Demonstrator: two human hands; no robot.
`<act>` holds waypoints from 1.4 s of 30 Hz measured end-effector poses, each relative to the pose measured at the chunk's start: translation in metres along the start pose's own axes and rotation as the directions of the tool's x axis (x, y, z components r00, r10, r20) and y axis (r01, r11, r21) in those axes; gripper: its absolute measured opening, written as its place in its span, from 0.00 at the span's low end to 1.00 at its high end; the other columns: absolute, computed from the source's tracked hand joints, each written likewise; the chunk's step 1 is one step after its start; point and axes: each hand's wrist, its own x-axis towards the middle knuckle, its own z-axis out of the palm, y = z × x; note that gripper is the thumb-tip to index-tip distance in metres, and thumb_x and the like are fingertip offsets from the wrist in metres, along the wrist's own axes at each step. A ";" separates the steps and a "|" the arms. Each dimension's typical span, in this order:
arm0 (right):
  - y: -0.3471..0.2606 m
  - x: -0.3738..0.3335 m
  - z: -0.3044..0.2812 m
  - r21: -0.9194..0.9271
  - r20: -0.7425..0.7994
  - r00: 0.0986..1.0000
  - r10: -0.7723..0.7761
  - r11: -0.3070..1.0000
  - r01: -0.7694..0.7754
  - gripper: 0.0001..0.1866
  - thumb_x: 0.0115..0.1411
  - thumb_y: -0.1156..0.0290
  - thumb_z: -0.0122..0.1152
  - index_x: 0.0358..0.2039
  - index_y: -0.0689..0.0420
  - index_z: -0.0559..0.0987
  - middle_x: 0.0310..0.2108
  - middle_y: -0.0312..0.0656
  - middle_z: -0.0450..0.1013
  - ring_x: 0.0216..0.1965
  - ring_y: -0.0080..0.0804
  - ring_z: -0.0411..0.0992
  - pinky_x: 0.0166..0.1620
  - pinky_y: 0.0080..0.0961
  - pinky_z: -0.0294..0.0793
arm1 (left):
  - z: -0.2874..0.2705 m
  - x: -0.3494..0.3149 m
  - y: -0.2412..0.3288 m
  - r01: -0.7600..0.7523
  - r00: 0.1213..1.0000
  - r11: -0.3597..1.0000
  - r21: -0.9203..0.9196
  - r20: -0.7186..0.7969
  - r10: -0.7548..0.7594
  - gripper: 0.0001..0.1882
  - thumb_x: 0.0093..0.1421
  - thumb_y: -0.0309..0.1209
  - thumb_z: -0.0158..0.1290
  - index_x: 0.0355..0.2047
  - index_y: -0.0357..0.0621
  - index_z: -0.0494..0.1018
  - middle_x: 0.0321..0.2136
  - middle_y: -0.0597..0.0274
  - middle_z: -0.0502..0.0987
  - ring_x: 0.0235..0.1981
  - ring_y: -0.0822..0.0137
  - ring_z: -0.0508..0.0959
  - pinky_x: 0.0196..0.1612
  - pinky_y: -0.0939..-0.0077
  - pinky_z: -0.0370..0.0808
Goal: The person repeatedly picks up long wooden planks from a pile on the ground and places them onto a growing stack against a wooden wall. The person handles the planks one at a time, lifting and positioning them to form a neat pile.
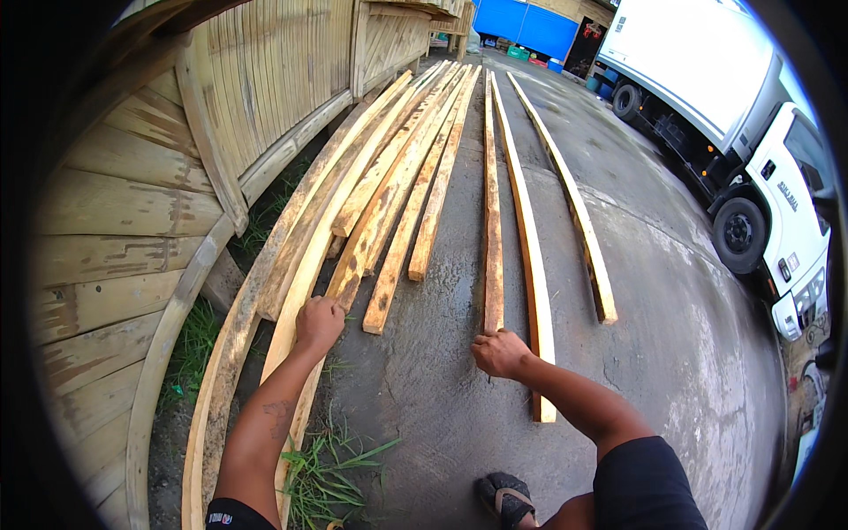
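Note:
My left hand (320, 325) is closed at the near end of a stained wooden beam (357, 259), on the right side of a pile. A long pale beam (311, 256) runs beneath that wrist toward me; the fingertips are hidden. My right hand (501, 353) has its fingers curled round the near end of a separate brown-marked beam (493, 265) on the pavement. Just right of it lies a beam with a bright edge (530, 265), passing under my right forearm. Farther right rests another single beam (579, 215). Two shorter-looking beams (395, 269) lie between my hands.
A bamboo wall (132, 203) curves along the left, with grass (331, 468) near my left forearm. Wet concrete (654, 336) spreads to the right, where a white truck (698, 71) stands. Blue sheeting (530, 31) hangs at the back. My sandalled foot (510, 499) shows below.

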 end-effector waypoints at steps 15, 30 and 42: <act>-0.009 0.001 0.012 0.606 0.490 0.699 0.520 0.373 -0.703 0.44 0.56 0.43 0.58 0.56 0.73 0.63 0.47 0.59 0.75 0.49 0.49 0.77 0.53 0.41 0.74 | -0.004 -0.010 -0.017 -0.129 0.988 0.981 0.148 -0.064 0.140 0.11 0.56 0.30 0.50 0.34 0.39 0.78 0.39 0.54 0.76 0.47 0.54 0.71 0.51 0.57 0.67; 0.061 -0.101 0.031 0.290 0.260 0.651 0.713 0.585 -0.757 0.47 0.59 0.40 0.54 0.58 0.74 0.58 0.46 0.58 0.76 0.49 0.49 0.77 0.50 0.39 0.76 | -0.002 -0.028 0.004 -0.376 0.912 0.911 0.169 -0.110 0.396 0.08 0.52 0.27 0.53 0.31 0.38 0.78 0.37 0.53 0.74 0.47 0.54 0.71 0.51 0.58 0.67; 0.042 -0.052 0.004 -0.060 0.324 0.796 0.510 0.851 -0.521 0.32 0.60 0.39 0.51 0.41 0.57 0.82 0.39 0.41 0.81 0.41 0.40 0.80 0.42 0.33 0.77 | -0.041 -0.026 -0.028 -0.255 0.945 0.947 0.197 -0.155 0.287 0.17 0.52 0.29 0.54 0.43 0.38 0.73 0.42 0.53 0.71 0.51 0.53 0.69 0.55 0.56 0.65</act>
